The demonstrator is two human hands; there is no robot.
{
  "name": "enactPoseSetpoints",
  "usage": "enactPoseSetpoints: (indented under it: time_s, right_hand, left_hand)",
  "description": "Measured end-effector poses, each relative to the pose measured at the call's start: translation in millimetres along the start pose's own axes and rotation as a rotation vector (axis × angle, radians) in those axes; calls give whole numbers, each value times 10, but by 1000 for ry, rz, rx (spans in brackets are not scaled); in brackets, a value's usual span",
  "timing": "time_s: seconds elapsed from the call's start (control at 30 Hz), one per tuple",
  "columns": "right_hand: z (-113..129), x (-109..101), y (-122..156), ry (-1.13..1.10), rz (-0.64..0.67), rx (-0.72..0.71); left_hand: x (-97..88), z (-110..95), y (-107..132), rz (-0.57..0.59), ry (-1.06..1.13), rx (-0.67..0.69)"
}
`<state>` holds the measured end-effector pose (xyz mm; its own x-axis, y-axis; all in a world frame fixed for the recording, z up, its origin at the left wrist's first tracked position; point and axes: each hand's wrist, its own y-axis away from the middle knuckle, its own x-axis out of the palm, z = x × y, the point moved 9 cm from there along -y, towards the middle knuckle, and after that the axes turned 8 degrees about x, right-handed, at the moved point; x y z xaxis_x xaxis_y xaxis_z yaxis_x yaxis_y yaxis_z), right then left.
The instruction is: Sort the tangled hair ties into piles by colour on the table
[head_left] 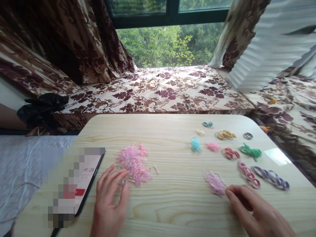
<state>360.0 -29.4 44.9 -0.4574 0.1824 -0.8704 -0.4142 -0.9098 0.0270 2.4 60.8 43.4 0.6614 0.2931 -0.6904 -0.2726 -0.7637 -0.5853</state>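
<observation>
- Pink dominates the mixed heap of thin bands on the tabletop; take it as your landmark. The work looks like sorting bands by colour.
- Your left hand is at the heap's near left edge, fingers loosely curled, thumb and forefinger apart. No grip on a band shows, though a small bluish bit lies by the fingertips.
- Your right hand is well to the right of the heap, thumb and forefinger brought together at the edge of the lilac pile. Whether a band is pinched there, you cannot tell from this view.
- With the left fingertips, it would help to spread the heap's edge thinly, so single bands come free instead of in tangles.
- With the right, pinch one band at a time and release it low over its pile; such light bands probably cling to skin, so check your fingertips.
- Match shades carefully: the lilac pile and the small pink pile, both right of the heap, could be confused.
- Don't overlook the stray band just right of the heap.
- Mind the phone to the heap's left when your left wrist shifts.
</observation>
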Motion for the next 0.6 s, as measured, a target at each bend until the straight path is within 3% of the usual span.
enactPoseSetpoints:
  time_s: [0.27,0.6]
  right_hand:
    - [-108,96,-31,45,48,36]
    - [-201,-71,84,34,-61,-45]
  left_hand:
    - [12,-12,-8,0,-25,35]
    - [31,8,-2,11,-29,18]
